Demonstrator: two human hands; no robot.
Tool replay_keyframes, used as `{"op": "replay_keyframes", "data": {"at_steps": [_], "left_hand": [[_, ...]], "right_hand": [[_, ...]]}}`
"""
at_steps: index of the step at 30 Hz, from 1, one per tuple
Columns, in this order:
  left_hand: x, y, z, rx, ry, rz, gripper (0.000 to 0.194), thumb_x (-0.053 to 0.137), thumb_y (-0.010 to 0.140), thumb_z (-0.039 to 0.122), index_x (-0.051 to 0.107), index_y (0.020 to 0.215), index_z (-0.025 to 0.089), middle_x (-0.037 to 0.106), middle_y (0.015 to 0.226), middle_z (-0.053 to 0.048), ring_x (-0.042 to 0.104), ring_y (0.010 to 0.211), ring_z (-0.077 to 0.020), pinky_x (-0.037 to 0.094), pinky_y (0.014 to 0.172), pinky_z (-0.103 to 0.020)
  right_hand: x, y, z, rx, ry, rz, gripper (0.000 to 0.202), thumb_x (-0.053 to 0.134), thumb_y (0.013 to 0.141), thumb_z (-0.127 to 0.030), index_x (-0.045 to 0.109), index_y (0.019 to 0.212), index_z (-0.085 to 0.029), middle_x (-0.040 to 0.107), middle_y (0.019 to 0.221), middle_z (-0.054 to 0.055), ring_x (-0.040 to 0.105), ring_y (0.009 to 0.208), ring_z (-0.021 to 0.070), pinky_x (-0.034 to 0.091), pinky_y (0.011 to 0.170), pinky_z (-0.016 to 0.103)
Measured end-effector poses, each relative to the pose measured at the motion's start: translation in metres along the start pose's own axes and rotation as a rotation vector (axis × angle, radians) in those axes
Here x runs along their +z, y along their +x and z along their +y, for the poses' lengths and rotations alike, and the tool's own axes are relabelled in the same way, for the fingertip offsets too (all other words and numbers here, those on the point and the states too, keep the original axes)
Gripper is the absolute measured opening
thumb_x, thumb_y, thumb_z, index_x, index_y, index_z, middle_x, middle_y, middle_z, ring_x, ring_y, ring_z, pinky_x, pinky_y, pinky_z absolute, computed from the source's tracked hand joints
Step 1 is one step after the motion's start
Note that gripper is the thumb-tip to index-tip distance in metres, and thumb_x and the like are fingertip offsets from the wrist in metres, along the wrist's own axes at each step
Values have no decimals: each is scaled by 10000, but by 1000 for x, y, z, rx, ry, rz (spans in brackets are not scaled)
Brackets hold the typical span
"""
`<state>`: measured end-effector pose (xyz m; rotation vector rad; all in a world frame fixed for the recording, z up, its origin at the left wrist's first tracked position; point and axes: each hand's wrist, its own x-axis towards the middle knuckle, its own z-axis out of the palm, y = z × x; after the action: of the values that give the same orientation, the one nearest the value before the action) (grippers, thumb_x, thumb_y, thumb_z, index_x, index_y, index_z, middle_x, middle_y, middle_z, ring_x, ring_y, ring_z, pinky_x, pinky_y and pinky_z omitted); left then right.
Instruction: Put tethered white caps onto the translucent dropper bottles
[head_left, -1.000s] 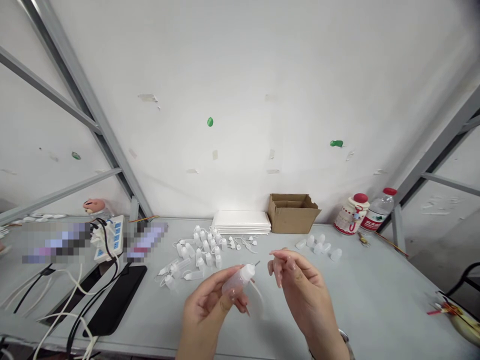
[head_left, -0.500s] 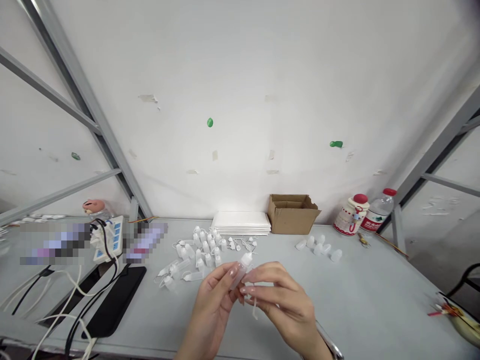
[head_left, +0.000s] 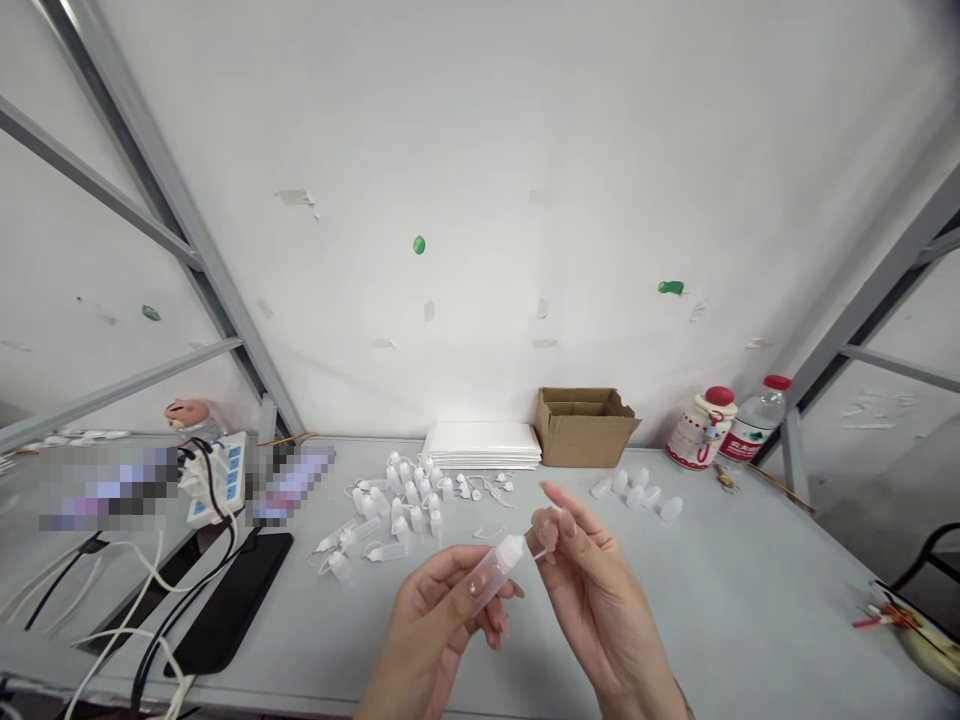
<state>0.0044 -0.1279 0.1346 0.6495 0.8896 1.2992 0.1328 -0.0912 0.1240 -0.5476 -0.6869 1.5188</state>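
Observation:
My left hand [head_left: 442, 610] is wrapped round a small translucent dropper bottle [head_left: 492, 580], tilted with its white nozzle up and to the right. Just beside the nozzle tip, my right hand [head_left: 592, 580] pinches a small white cap with a thin strap [head_left: 541, 552]; the fingertips hide most of it. Whether the cap touches the nozzle, I cannot tell. Beyond my left hand stands a cluster of similar bottles [head_left: 411, 492], several of them lying down. Loose white strap caps [head_left: 487, 487] lie to the right of that cluster, and one thin strap [head_left: 491, 533] lies nearer my hands.
Several translucent caps [head_left: 636, 497] lie at right. Against the wall are a white stack of flat sheets [head_left: 480, 447], a cardboard box [head_left: 585, 440], a decorated bottle [head_left: 697, 435] and a red-capped water bottle [head_left: 757, 420]. Cables, a power strip [head_left: 234, 475] and a black pad [head_left: 229, 605] occupy the left.
My right hand has turned and moved up and right, now at the nozzle tip with the strap cap. The bottle in my left hand has shifted slightly right and down, tilting further.

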Motion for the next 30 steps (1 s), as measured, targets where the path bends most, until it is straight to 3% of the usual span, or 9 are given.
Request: {"op": "replay_keyframes", "data": {"at_steps": [7,17,30], "left_hand": [[-4,-1,0,-29,-15,-28,273,752,598,362,689,737,135,652,610,-48,508,476,-88,374,457,-202],[-6,-2,1,-42,-41,-69,292,766,582,366,694,731,125,654,611,-48,522,465,-89,385,444,-195],[-12,-1,-1,-50,-54,-90,272,759,601,346,697,753,129,664,623,-54,539,477,-98,403,449,-200]], "right_hand": [[3,-1,0,25,97,-27,141,781,624,-293,709,714,-213,563,550,-19,505,549,91,458,531,210],[11,-5,-7,182,329,1,161,798,607,-199,726,746,-158,678,638,13,598,629,69,499,622,133],[8,-7,-7,196,342,7,168,779,636,-174,720,793,-156,677,650,12,584,599,55,500,617,128]]}}
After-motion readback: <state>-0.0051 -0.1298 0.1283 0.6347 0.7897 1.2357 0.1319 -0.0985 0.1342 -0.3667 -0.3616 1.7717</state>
